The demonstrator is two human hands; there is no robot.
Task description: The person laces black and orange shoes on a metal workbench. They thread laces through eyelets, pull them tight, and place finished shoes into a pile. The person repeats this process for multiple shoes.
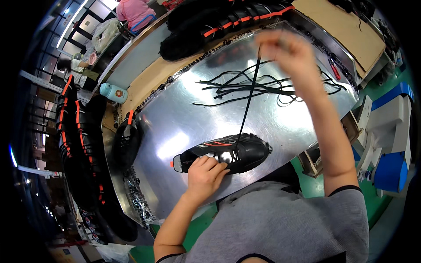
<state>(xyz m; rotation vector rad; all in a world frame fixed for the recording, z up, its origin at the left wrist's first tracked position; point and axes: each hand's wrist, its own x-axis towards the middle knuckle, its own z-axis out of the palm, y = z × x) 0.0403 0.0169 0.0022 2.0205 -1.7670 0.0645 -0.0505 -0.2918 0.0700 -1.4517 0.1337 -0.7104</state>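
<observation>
The left hand (205, 172) is pressing down, fingers curled and knuckles up, on the near side of a glossy black leather-like shoe with thin orange stripes (228, 154), which is lying on its side just below the centre of the frame, toe toward the right. The shoe is resting on a curved, mirror-bright sheet-metal tabletop (175, 118) that is throwing back white glare. The right hand (287, 50), blurred and raised high in the upper middle of the frame with the forearm stretching down toward the lower right, is pinched closed around the upper end of a thin black flat shoelace (249, 98); the lace is running taut and straight from those fingers down to the shoe's eyelet area. Behind it, a loose tangle of matching black laces (245, 87) is sprawling across the metal. A row of dark shoes with orange trim (219, 22) is lying along the top edge, more of them are stacking down the left side (74, 131), and a small pale-blue rounded bottle (113, 93) is standing at upper left on a tan wooden bench (342, 26).
</observation>
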